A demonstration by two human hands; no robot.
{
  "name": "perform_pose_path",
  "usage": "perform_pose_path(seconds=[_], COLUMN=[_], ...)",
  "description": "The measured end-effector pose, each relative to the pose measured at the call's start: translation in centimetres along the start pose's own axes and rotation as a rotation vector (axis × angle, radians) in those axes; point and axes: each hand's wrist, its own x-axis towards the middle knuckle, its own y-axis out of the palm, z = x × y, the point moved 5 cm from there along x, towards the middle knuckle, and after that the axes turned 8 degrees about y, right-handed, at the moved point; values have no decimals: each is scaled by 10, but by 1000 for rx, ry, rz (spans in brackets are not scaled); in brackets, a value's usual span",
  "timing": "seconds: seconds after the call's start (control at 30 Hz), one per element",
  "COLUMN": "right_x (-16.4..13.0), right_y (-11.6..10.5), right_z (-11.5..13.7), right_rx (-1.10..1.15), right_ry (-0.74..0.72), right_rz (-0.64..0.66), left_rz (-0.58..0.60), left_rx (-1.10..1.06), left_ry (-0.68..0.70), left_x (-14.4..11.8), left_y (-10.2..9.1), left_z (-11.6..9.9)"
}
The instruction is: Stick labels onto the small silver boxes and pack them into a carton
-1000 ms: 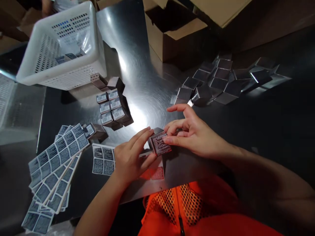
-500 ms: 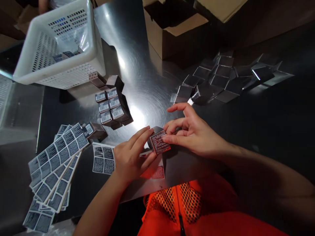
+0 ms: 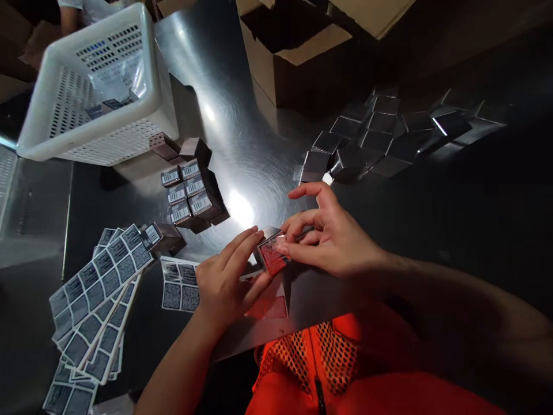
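Note:
A small dark box (image 3: 272, 253) is held between both hands near the table's front edge; its printed face glows red. My left hand (image 3: 228, 276) is closed on the left side of the box, fingers along its top and thumb below. My right hand (image 3: 324, 236) pinches the right edge, its thumb on the printed face and its index finger raised. Whether that face is a loose label or printing on the box, I cannot tell. Partly under my left hand lies a sheet of labels (image 3: 180, 285). A red-tinted sheet (image 3: 276, 305) shows below the box.
Several small boxes with barcodes (image 3: 201, 202) stand grouped left of centre. A fan of label sheets (image 3: 99, 276) lies at left, touching another box (image 3: 168, 239). A white basket (image 3: 166, 109), an open carton (image 3: 263, 69) and dark boxes (image 3: 380, 138) stand farther back. A person's sleeve (image 3: 69, 4) shows.
The view has shifted slightly. My right thumb has moved a little across the box's printed face, and the face has tilted, looking redder with its print less clear. Both hands stay on the box.

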Motion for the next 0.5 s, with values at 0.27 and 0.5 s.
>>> perform_pose_path(seconds=[0.27, 0.5], right_x=[5, -1], right_y=[-21, 24], right_z=[11, -12], right_rx=[-273, -323], right_ry=[-268, -194], right_rz=[-273, 257], left_rz=[-70, -327], left_rx=[76, 56], left_ry=[-155, -624], left_x=[-1, -8], left_y=[-7, -22], left_z=[4, 33])
